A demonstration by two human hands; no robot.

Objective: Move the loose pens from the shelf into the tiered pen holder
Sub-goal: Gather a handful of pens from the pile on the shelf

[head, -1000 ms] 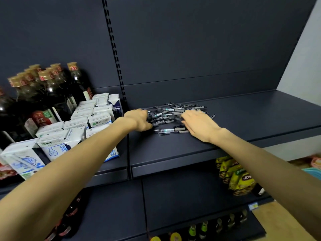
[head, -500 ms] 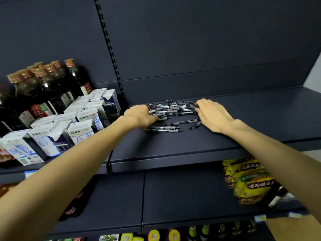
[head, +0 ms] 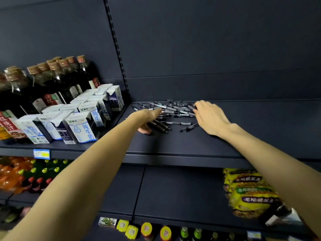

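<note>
A pile of loose grey and black pens (head: 173,110) lies on the dark shelf (head: 191,145), near the back panel. My left hand (head: 147,117) reaches in from the left and grips a small bundle of dark pens (head: 161,126), whose tips stick out below the palm. My right hand (head: 210,117) is at the pile's right edge, palm down, with its fingertips curled onto a pen (head: 192,106). Two single pens (head: 189,127) lie loose in front of the pile, between the hands. No tiered pen holder is in view.
White and blue milk cartons (head: 81,122) stand in rows to the left of the pens, with dark sauce bottles (head: 52,80) behind them. Yellow snack bags (head: 250,192) sit on the lower right shelf, drink bottles (head: 34,174) on the lower left. The shelf's right half is bare.
The view has moved closer and lower. My left hand has gathered a bundle of pens and drawn it toward the front. My right hand has slid to the pile's right edge.
</note>
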